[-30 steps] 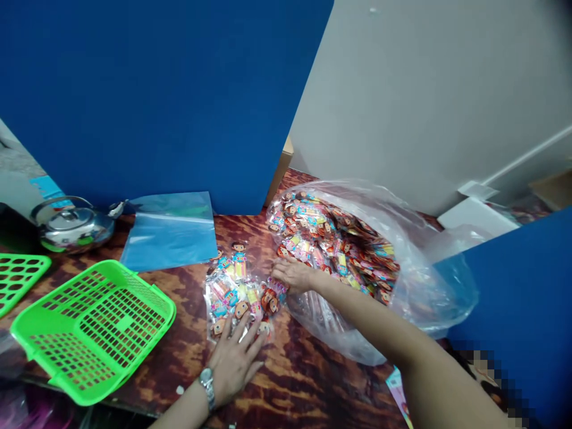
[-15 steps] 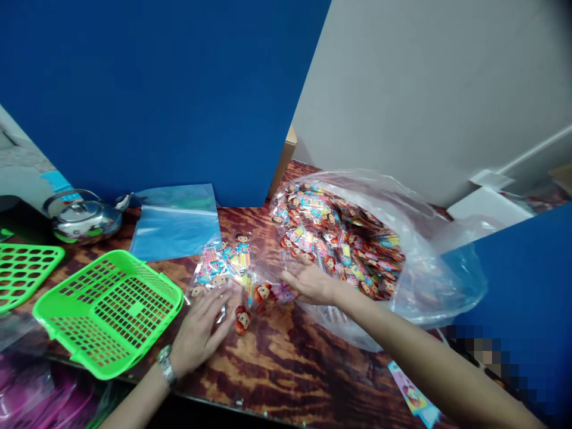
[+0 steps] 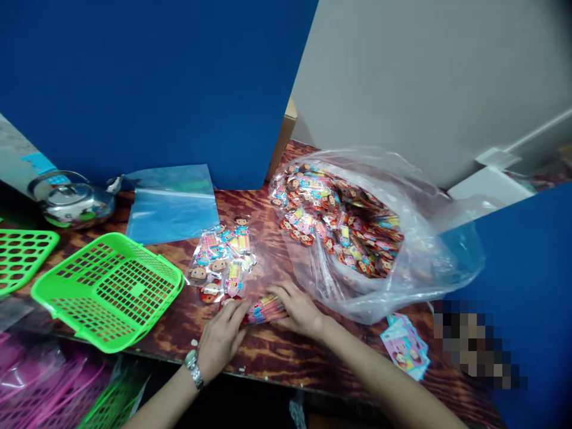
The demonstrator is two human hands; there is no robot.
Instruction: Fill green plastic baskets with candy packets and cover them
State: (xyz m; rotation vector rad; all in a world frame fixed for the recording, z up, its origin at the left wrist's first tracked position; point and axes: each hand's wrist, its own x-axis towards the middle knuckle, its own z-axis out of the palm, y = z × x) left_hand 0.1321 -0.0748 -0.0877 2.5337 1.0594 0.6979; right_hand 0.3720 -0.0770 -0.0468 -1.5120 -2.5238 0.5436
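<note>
Between my two hands, just above the wooden table [image 3: 263, 348], is a small bundle of shiny cartoon-printed packets [image 3: 267, 310] showing pink and orange sticks. My right hand [image 3: 300, 311] is closed around the bundle's right end, thumb below and fingers above. At the left end, my left hand [image 3: 223, 336] has its fingers bent against the bundle; its fingertips are partly hidden. Just beyond lies a loose spread of similar clear packets [image 3: 223, 253] with cartoon figures. To the right, a large clear plastic bag [image 3: 420, 262] lies open, full of more such packets [image 3: 313, 199].
A green plastic basket [image 3: 75, 333] stands at left, near another green perforated piece [image 3: 27, 256] and a steel kettle [image 3: 75, 202]. A flat clear bag [image 3: 172, 205] lies behind. Printed cards [image 3: 404, 345] lie at right. Blue [image 3: 156, 83] and grey panels [image 3: 402, 77] rise behind.
My right hand has come back from the big bag's edge toward my left hand, and the packet bundle is now between them. My left hand has shifted right, off the spread packets.
</note>
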